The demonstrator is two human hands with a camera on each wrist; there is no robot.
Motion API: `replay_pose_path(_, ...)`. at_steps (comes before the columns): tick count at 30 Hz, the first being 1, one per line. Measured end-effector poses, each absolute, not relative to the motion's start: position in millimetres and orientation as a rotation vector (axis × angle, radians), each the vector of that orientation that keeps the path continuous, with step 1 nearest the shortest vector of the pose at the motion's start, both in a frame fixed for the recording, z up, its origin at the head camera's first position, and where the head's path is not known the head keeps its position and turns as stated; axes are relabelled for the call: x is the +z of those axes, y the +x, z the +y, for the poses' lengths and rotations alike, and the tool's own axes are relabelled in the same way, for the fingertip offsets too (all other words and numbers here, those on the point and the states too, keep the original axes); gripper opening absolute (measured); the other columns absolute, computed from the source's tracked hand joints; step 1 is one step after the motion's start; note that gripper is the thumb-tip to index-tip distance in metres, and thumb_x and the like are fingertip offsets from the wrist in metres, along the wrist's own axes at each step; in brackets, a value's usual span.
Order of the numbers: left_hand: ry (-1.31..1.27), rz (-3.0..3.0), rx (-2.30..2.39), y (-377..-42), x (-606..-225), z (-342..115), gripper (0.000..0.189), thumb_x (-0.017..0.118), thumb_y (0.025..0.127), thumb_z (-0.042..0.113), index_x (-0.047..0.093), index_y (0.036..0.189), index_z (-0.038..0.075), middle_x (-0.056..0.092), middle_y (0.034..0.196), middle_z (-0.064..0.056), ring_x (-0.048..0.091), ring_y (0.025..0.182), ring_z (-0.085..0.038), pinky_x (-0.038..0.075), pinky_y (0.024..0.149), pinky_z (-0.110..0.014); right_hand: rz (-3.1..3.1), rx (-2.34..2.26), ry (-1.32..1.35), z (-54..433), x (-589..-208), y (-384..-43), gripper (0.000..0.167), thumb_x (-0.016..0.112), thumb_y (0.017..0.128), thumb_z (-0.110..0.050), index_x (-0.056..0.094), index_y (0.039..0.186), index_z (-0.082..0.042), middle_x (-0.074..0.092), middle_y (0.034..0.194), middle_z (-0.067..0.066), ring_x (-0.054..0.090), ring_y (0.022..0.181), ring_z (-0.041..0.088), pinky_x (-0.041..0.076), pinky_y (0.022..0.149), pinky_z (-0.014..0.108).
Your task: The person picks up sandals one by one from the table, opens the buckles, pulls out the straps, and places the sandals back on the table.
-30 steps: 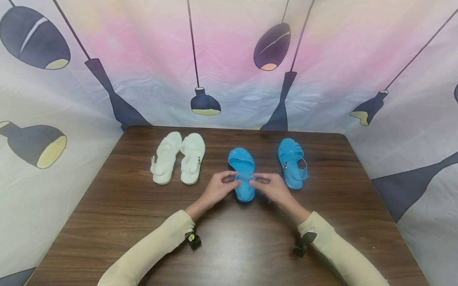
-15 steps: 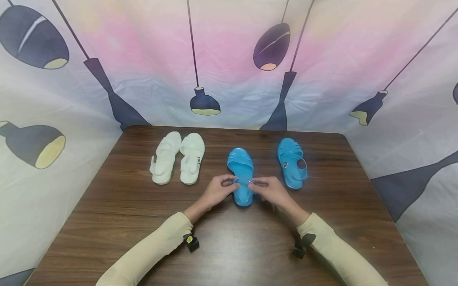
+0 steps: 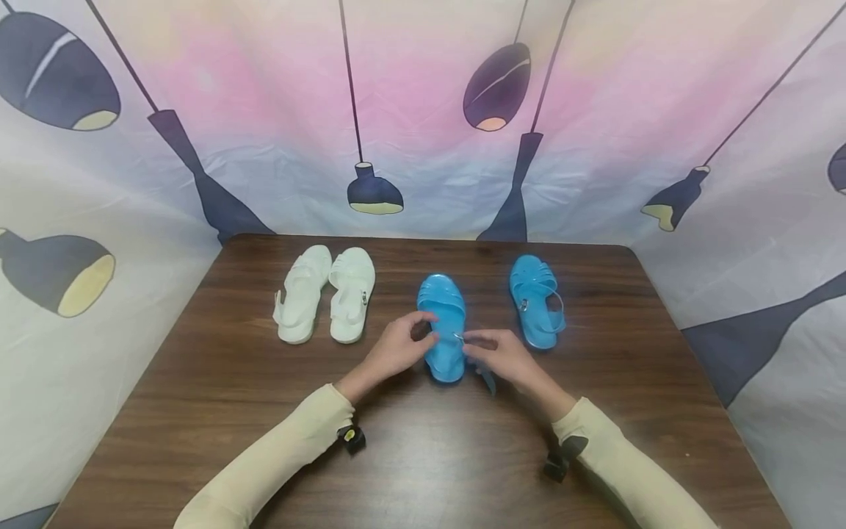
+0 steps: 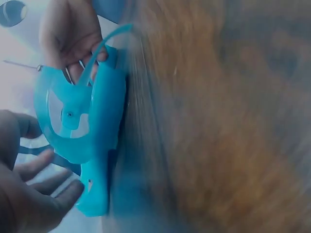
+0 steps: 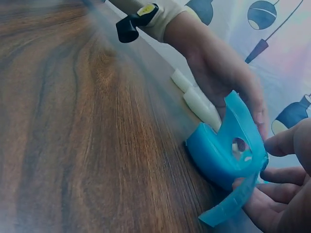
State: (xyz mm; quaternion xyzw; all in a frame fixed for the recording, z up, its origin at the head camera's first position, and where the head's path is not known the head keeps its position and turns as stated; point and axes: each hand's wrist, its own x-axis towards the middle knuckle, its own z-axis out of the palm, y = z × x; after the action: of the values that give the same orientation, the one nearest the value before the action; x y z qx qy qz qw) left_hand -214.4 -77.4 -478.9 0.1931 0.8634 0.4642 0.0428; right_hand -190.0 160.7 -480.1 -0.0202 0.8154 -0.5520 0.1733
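A blue sandal (image 3: 441, 294) lies on the table in the head view, toe pointing away from me. My right hand (image 3: 505, 356) pinches its ankle strap near the small metal buckle (image 3: 459, 336). The strap's loose end (image 5: 228, 206) hangs outward, away from the heel, in the right wrist view. Beside the sandal's left edge is my left hand (image 3: 399, 344), thumb and fingers parted with nothing between them. The left wrist view shows its relaxed fingers (image 4: 41, 170) close to the sandal's side; whether they touch it I cannot tell.
A second blue sandal (image 3: 542, 334), its strap looped at the heel, lies to the right. Two white sandals (image 3: 304, 294) stand side by side at the back left. The brown wooden table (image 3: 423, 455) meets a lamp-patterned cloth backdrop (image 3: 423, 110).
The sandal has slid slightly toward me. My left hand has let go of the strap and its fingers have spread. The strap's end now hangs at the right, by my right hand.
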Motion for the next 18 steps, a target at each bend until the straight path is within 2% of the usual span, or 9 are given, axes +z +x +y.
replay_pose_path(7,0.912,2.671,1.211,-230.4,-473.8,-68.5,0.035,0.064,0.102,0.027,0.067,0.129,0.006,0.07,0.127,-0.008,0.065,0.117,-0.024,0.055,0.096,-0.042,2.28,-1.591,-0.063,164.2,-482.6,-186.5,0.041,0.069,0.099,-0.026,0.065,0.135,-0.006,0.067,0.131,0.017,0.072,0.104,0.026,0.062,0.082,0.039)
replay_pose_path(11,0.993,2.599,1.114,-240.2,-471.4,-61.0,0.034,0.06,0.104,0.029,0.067,0.129,0.006,0.071,0.123,-0.006,0.066,0.114,-0.019,0.055,0.095,-0.037,2.282,-1.575,-0.041,166.0,-484.7,-186.1,0.039,0.069,0.099,-0.027,0.066,0.131,-0.006,0.071,0.123,0.015,0.072,0.096,0.024,0.062,0.081,0.038)
replay_pose_path(18,1.079,2.416,1.014,-249.9,-466.1,-54.3,0.029,0.059,0.106,0.023,0.07,0.123,0.003,0.073,0.114,-0.006,0.068,0.107,-0.017,0.055,0.096,-0.035,2.295,-1.55,-0.027,168.6,-487.3,-188.6,0.033,0.069,0.099,-0.031,0.071,0.122,-0.006,0.074,0.109,0.009,0.071,0.09,0.021,0.061,0.079,0.038)
